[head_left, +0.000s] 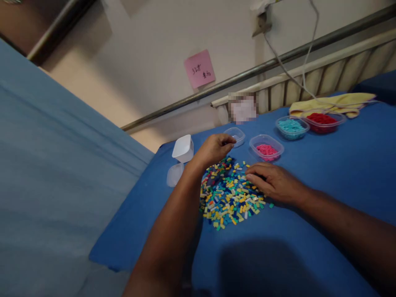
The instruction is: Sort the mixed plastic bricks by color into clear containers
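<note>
Multicoloured pieces (232, 200): lay in a loose pile on the blue sheet (139, 214).
Right hand (276, 183): reached the pile's right edge, fingers curved; any grip could not be told.
Left hand (215, 149): hovered beside the clear tub (239, 142), fingers drawn inward, contents unclear.
Pink pieces (267, 151): sat in their own tub.
Teal pieces (291, 125), red pieces (321, 119): filled separate tubs farther right.
Yellow towel (334, 104): lay behind.

Containers around the pile (235, 202)

On the sheet (139, 222), left of the pile, lies a lid (175, 175), a tub (183, 149) behind it. Behind the pile sits one box (237, 138); behind-right, a pieces-holding bowl (266, 148); farther right, two filled containers (291, 128), a towel (334, 104) behind.
</note>
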Demonstrator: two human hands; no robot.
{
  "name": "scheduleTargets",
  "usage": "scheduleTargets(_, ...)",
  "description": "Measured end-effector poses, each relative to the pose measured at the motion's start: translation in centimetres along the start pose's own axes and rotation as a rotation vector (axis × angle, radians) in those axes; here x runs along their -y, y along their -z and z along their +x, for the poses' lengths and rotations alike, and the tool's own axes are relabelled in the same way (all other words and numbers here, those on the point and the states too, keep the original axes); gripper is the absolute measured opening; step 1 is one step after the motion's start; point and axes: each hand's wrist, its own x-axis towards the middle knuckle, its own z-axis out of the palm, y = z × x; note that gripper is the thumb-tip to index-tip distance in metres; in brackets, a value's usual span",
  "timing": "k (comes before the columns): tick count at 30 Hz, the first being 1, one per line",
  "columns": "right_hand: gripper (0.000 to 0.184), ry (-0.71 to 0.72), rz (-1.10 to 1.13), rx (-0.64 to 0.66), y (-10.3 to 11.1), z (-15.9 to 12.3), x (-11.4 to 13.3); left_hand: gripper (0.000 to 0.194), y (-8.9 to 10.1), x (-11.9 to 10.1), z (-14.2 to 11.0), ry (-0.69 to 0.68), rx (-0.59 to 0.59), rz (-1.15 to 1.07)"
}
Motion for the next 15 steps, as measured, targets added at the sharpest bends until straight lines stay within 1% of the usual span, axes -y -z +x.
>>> scheduleTargets(2, 0.028, -0.049, 0.006, 0.002, 0.0, -0.1, -0.1, 0.024, 2.0, 1.3, -3.6, 0.129, 0.042, 0.102)
scheduleTargets(4, 0.030, -0.087, 0.013, 0.000, -0.1, -0.1, -0.2, 0.019, 3.1, 2.4, -7.0, 0.255, 0.094, 0.190)
scheduleTargets(5, 0.031, -0.098, 0.018, -0.003, -0.1, -0.2, -0.3, 0.018, 3.4, 2.9, -8.5, 0.312, 0.128, 0.221)
scheduleTargets(7, 0.032, -0.108, 0.023, -0.010, -0.2, -0.2, -0.4, 0.018, 3.1, 3.7, -10.8, 0.385, 0.166, 0.282)
scheduleTargets(10, 0.033, -0.122, 0.014, -0.013, -0.3, -0.4, -0.6, 0.019, 1.7, 4.2, -12.4, 0.433, 0.205, 0.355)
scheduleTargets(12, 0.034, -0.141, 0.007, -0.003, -0.3, -0.5, -0.7, 0.023, 0.9, 4.4, -12.5, 0.435, 0.216, 0.380)
scheduleTargets(15, 0.034, -0.159, -0.013, 0.008, -0.3, -0.6, -0.8, 0.027, 0.4, 4.5, -12.1, 0.419, 0.209, 0.421)
